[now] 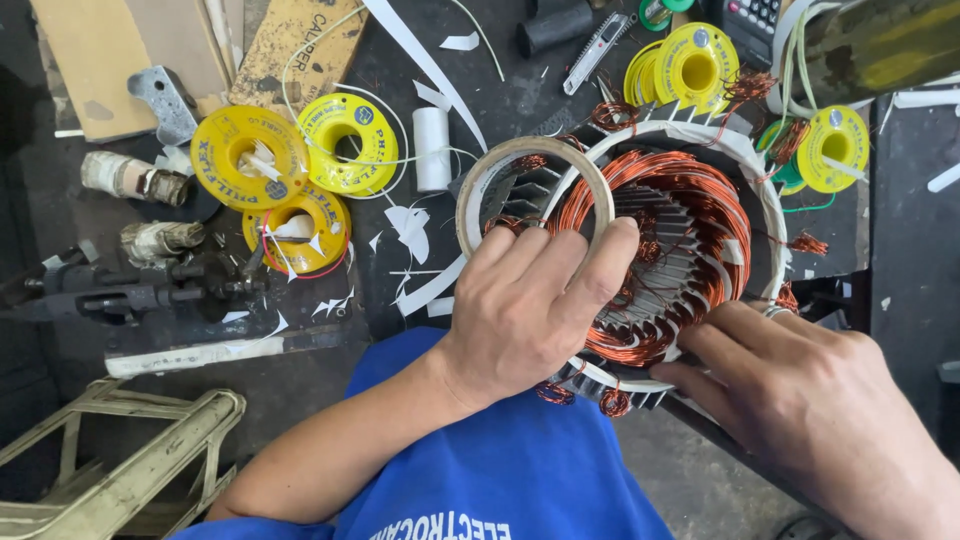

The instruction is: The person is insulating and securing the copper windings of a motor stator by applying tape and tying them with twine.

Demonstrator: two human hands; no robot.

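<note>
From my remote seat, the biggest thing is the round motor stator packed with copper wire coils and white insulating paper [690, 240], lying with its open bore facing up at me, its axis running toward the camera. My left hand [530, 310] lies on the stator's near-left rim, fingers curled and pinching a tan ring-shaped roll of tape [520, 190] that stands tilted on edge over the stator's left side. My right hand [800, 390] presses on the stator's near-right rim, fingers together and flat against the windings; I cannot tell whether it grips anything. Left of the stator sits a cluster of three round yellow spools with dark printed labels [290, 170]; beyond the stator are another yellow spool [695, 65] and a yellow-and-green one [832, 145]. A white cylinder [432, 148] stands between the left spools and the stator, amid white paper scraps [408, 225]. A grey utility knife [597, 50] lies beyond the stator, and a dark metal tool [140, 290] lies far left of it.
</note>
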